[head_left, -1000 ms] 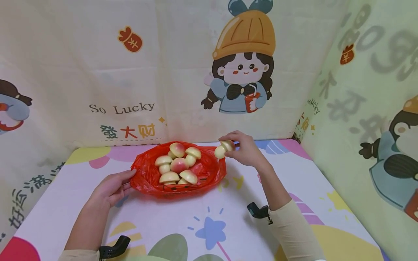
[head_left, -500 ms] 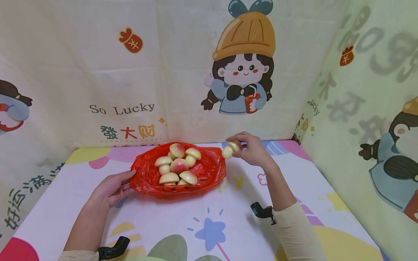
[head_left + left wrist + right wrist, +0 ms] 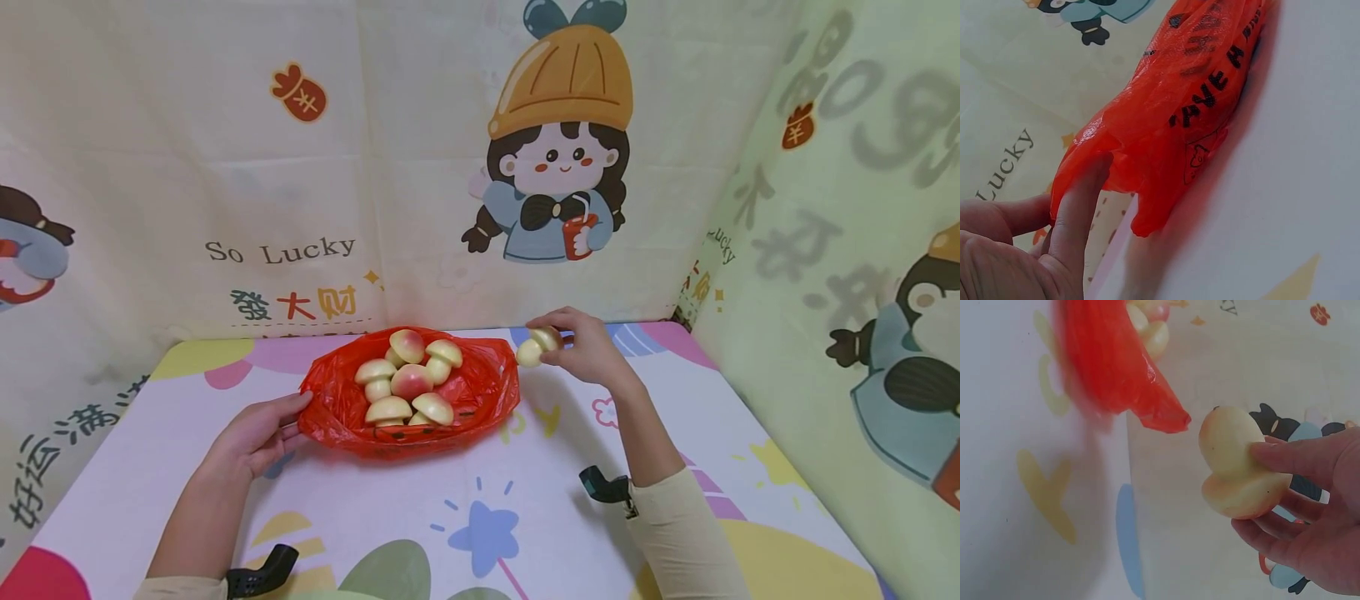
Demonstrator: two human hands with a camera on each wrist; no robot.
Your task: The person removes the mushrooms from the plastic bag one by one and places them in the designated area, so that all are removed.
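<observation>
At left, the left hand (image 3: pixel 258 429) pinches the edge of a gaping red bag (image 3: pixel 420 444), resting on the tabletop (image 3: pixel 375 500) with mushrooms (image 3: pixel 412 381) inside. At right, the right hand (image 3: pixel 588 350) grips a single mushroom (image 3: pixel 529 353) in its fingers, just clear of the bag. Mushrooms are apparently being moved singly; the next move likely calls for a steady bag and a sure, gentle grip.

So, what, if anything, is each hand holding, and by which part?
The right hand grips a mushroom-shaped piece near where its cap meets its stem. The left hand holds the red plastic bag by its left edge.
</observation>
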